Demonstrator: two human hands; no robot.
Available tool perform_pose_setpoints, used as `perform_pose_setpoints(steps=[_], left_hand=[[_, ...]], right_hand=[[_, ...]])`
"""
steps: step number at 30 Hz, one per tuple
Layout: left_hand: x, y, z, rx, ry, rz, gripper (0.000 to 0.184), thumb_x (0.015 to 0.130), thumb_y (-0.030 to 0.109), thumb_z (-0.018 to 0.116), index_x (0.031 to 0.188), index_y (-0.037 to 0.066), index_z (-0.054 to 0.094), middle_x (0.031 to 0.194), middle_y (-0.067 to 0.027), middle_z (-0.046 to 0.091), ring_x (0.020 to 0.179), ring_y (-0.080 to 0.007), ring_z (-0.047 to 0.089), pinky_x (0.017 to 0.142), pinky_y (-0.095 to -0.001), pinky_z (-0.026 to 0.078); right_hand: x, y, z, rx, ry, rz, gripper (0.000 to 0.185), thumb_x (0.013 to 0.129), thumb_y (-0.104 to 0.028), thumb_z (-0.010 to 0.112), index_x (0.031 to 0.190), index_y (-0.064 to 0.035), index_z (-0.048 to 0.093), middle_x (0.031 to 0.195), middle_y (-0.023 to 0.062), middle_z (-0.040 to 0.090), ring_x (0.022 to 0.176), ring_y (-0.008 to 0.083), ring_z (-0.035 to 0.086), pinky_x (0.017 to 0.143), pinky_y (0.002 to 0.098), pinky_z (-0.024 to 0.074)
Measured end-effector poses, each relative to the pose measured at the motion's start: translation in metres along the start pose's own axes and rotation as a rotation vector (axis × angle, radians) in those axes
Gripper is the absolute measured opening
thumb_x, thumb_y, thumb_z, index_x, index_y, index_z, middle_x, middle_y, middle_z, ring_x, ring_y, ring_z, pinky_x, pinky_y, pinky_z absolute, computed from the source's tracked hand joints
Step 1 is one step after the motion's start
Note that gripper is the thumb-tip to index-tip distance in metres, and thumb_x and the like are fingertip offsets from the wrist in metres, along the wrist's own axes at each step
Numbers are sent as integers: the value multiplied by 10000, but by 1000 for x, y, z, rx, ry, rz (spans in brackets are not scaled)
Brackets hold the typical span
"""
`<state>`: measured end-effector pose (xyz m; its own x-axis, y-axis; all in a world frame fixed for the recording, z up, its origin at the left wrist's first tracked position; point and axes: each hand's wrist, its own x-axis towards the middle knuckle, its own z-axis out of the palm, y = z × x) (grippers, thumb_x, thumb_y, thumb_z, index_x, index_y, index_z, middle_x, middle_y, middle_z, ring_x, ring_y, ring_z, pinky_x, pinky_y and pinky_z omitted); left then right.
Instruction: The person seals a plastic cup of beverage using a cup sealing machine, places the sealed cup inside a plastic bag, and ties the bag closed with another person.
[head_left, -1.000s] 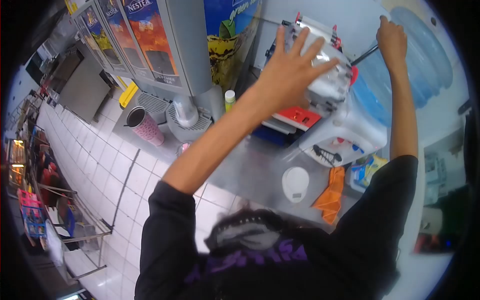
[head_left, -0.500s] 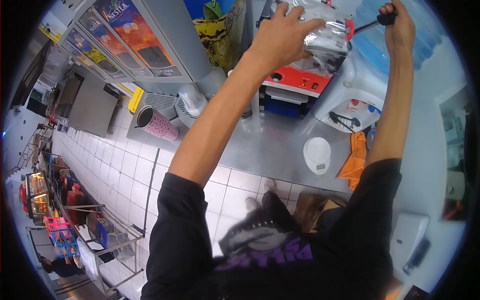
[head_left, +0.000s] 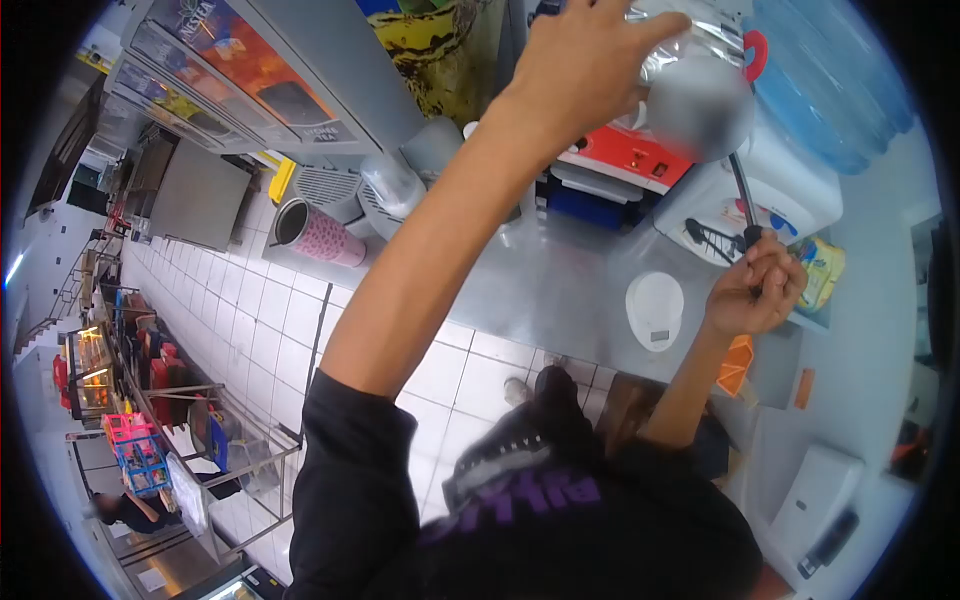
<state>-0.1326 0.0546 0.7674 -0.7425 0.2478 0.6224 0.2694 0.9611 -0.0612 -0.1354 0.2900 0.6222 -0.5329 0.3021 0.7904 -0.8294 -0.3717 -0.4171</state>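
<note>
The black-handled lever [head_left: 741,188] is slanting down beside the red-fronted machine [head_left: 637,157], the right hand [head_left: 757,287]'s grip clenching its end, I'm guessing for leverage; the left hand [head_left: 583,68] is spreading, unclenched, over the top, seemingly bracing it. A white scale [head_left: 655,308] is lying on the tabletop [head_left: 560,285].

smooth metal counter [head_left: 565,285], glossy machine panel [head_left: 640,154], translucent plastic water jug [head_left: 840,90], matt lever handle [head_left: 753,236]

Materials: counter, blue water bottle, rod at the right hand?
Counter: likely stainless steel, satin; grey with soft reflections.
Blue water bottle: probably plastic, glossy; translucent, ribbed.
Rod at the right hand: perhaps smooth metal; grey sheen, too thin to be sure.
</note>
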Motion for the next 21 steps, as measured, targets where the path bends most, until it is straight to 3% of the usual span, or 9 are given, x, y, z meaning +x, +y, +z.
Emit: perform_pose_setpoints(steps=[2,6,18,21], left_hand=[[-7,10,-18,-90,-42,-23,707,714,46,717,1359,155,447,1345,-242,426,1287,-432,392,916,-484,521],[-5,8,-8,-29,-68,-51,718,703,49,725,1357,155,447,1340,-242,428,1284,-434,395,912,-475,524],[-7,3,1,-71,78,18,684,718,51,722,1342,150,458,1340,-230,437,1289,-429,390,918,-486,519],[-3,8,-8,7,-89,-65,668,729,46,711,1340,149,462,1339,-228,439,1291,-423,389,910,-482,525]], right_hand=[[-3,-5,-1,0,-2,18,218,889,-95,436,1062,-10,538,522,23,366,672,180,468,883,432,386],[-6,-9,-3,8,11,49,226,893,-90,430,1072,-7,539,521,34,379,688,194,497,923,458,392],[-6,-6,-4,-15,-6,18,231,915,-89,402,1093,-9,526,520,31,375,727,192,524,989,460,400],[-4,-7,-5,-13,-16,34,226,913,-86,403,1087,-12,527,526,27,368,725,188,521,989,458,400]])
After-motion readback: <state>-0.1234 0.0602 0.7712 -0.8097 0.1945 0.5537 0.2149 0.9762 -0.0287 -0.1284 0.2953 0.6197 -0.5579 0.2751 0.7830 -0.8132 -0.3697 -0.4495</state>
